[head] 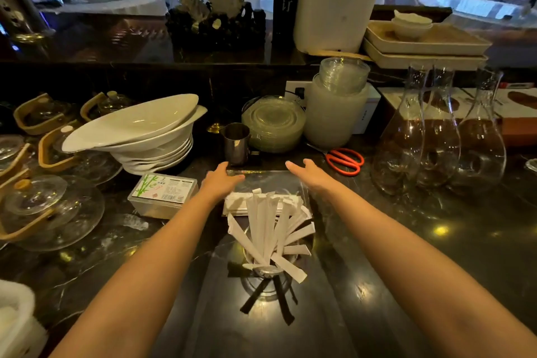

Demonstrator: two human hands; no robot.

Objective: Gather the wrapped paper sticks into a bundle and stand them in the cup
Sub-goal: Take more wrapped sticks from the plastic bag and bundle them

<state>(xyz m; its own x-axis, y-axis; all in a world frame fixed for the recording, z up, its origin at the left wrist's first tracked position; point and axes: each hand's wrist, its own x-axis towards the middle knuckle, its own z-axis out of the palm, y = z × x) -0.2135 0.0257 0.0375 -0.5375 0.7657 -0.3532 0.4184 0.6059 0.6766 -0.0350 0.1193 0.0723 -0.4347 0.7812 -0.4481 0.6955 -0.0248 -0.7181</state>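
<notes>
Several white wrapped paper sticks (pixel 268 227) stand fanned out in a clear glass cup (pixel 266 273) on the dark counter, close in front of me. Behind the cup, more wrapped sticks (pixel 236 205) lie flat inside a clear plastic bag (pixel 270 180). My left hand (pixel 222 180) rests palm down at the bag's left edge, fingers spread. On the bag's right side my right hand (pixel 311 173) hovers with its fingers apart. Neither hand holds anything.
A steel cup (pixel 236 142) stands just beyond the hands. Red scissors (pixel 344 160) lie to the right, glass carafes (pixel 438 136) further right. A toothpick box (pixel 162 194) and stacked white bowls (pixel 139 131) sit left. Glass plates (pixel 273 125) stand behind.
</notes>
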